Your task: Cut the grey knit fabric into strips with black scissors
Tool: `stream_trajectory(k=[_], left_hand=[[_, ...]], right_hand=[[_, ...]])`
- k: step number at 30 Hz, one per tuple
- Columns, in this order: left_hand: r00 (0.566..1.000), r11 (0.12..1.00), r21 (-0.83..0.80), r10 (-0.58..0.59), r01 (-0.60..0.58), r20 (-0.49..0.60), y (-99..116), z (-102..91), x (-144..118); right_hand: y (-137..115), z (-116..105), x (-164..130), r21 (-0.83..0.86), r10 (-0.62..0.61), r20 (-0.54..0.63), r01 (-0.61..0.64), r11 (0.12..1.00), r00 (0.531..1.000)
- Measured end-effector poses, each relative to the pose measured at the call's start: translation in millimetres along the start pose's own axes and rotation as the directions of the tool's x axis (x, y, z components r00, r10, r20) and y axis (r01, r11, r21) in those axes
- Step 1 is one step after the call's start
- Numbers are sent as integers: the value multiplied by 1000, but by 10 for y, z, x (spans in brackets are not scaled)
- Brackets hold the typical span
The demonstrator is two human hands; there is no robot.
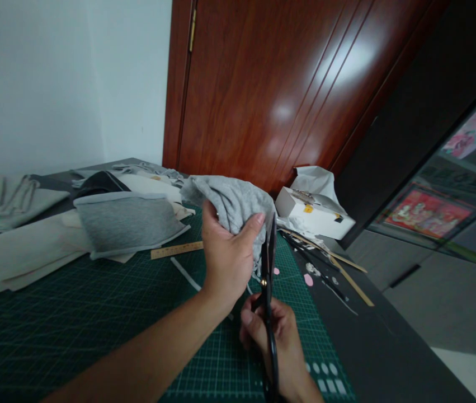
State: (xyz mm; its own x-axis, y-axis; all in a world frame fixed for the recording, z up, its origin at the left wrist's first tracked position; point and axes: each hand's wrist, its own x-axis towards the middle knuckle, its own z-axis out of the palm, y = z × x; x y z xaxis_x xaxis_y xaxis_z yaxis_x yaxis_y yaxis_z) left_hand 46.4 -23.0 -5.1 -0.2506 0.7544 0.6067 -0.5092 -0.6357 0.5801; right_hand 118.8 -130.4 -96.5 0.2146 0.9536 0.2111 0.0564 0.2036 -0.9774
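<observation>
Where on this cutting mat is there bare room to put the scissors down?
The green mat is bare at the near left, between the folded grey cloth, the wooden ruler and the left hand. The far right edge is crowded: sticks, pink scraps, a white box.

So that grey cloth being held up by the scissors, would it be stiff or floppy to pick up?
Probably floppy: the grey cloth bunches and droops over the left hand instead of holding a shape. It likely weighs little, since a loose pinch keeps it up. Its frayed edge near the scissors suggests it would snag rather than slip.
</observation>
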Motion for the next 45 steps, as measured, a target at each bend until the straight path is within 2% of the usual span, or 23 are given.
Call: stream_trajectory(k=[5,9,14,19,23,31,40,45], left_hand=[[993,984,139,113,-107,-35,15,-10,0],[982,960,225,181,-165,-52,54,-9,1],[969,943,252,239,-217,-60,42,-31,31],[965,935,273,254,-228,-65,-12,-60,80],[960,918,312,275,-246,-53,28,-54,63],[973,925,322,226,-202,-38,106,0,-72],[967,899,377,252,-225,-25,93,2,-126],[971,899,385,237,-209,-25,93,-6,-142]], right_hand=[[-9,5,-5,3,21,58,-22,1000,998],[0,8,1,5,15,48,-15,1000,999],[22,2,-5,-1,18,42,-18,1000,999],[9,15,-11,11,24,68,-25,1000,997],[-22,39,-13,10,27,74,-28,1000,997],[-59,74,29,36,9,20,-10,999,1000],[-56,92,66,56,-59,-17,60,997,998],[-32,106,65,106,-50,-24,52,993,998]])
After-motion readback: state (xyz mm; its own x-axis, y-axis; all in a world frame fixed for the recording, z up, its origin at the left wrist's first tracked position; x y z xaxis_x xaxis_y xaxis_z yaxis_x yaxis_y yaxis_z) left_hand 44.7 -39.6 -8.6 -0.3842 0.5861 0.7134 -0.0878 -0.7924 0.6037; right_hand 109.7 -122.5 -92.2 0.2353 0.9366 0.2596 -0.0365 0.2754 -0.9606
